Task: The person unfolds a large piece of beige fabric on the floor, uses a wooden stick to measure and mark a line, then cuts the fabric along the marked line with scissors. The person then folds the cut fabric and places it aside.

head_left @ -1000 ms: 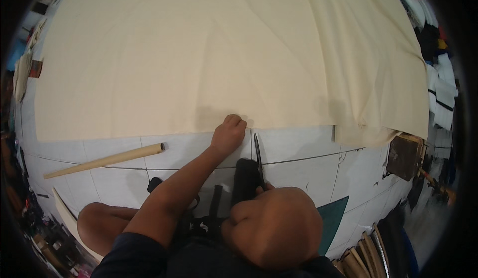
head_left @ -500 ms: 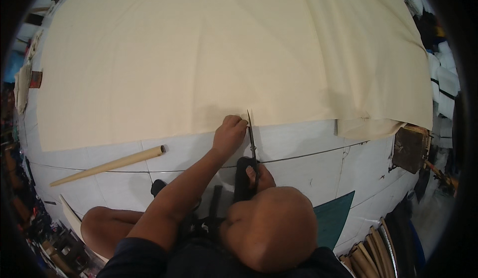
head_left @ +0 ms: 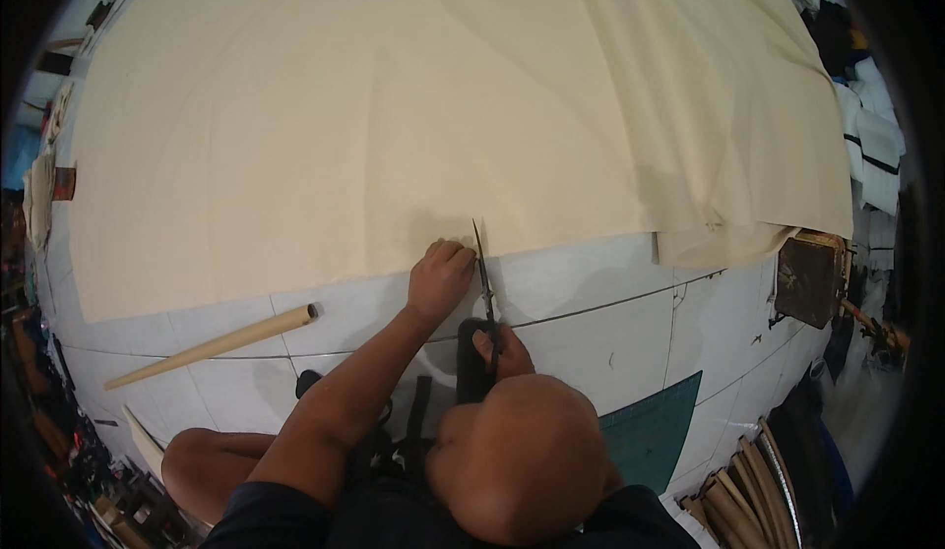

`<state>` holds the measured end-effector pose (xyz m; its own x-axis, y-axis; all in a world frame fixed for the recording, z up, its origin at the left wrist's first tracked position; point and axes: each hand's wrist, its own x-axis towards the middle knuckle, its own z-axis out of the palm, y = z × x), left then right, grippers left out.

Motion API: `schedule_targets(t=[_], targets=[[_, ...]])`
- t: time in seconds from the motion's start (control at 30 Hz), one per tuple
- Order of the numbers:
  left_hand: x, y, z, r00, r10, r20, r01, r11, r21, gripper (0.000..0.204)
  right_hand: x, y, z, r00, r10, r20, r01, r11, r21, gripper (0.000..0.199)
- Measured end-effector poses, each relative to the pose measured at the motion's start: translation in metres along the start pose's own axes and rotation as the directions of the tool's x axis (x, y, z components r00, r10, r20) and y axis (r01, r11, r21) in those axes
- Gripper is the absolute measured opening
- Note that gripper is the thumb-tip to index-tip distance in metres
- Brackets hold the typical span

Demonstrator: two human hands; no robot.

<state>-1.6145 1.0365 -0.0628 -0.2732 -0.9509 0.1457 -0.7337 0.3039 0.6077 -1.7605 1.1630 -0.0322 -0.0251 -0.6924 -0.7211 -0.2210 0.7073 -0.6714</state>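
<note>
A wide cream cloth [head_left: 285,136] lies spread over the floor, its near edge running in front of me. My left hand [head_left: 443,278] is closed at that edge, its fingertips pinching the cloth just left of the scissors. Long dark scissors [head_left: 486,288] are in my right hand [head_left: 510,350], with their handles partly hidden by the fingers. The blades point away from me and are slightly apart, their tips reaching past the cloth's edge. A rounded bare part of my body hides most of my right forearm.
A cream tube [head_left: 217,345] lies on the white tiles at left. To the right, a dark boxy object [head_left: 813,278] stands beside the cloth's folded corner [head_left: 724,247]. A green mat [head_left: 655,431] and several brown rolls [head_left: 743,490] are at lower right.
The view has turned and shifted slightly. Both hands and the scissors stay at nearly the same place on the cloth's near edge, with the same holds.
</note>
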Motion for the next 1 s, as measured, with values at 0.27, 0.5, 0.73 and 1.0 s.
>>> schedule_targets(t=[0.27,0.5,0.73,1.0], targets=[[-0.001,0.000,-0.006,0.999,-0.003,0.039,0.003,1.000,0.001,0.010,0.000,-0.002,0.003,0.995,0.070,0.078,-0.081,0.986,0.146,0.051],[0.001,0.001,0.000,0.997,0.045,-0.058,-0.046,0.999,-0.013,0.009,0.001,0.007,-0.002,0.999,0.036,-0.016,-0.037,0.999,-0.022,0.047],[-0.001,-0.002,-0.006,0.997,0.065,-0.037,-0.066,0.997,-0.030,0.013,0.029,-0.021,0.001,0.993,-0.108,-0.039,0.104,0.989,-0.102,0.047],[-0.002,-0.001,-0.005,0.997,0.037,-0.070,-0.043,0.996,-0.076,0.012,0.033,-0.007,0.004,0.988,-0.129,-0.088,0.116,0.984,-0.131,0.043]])
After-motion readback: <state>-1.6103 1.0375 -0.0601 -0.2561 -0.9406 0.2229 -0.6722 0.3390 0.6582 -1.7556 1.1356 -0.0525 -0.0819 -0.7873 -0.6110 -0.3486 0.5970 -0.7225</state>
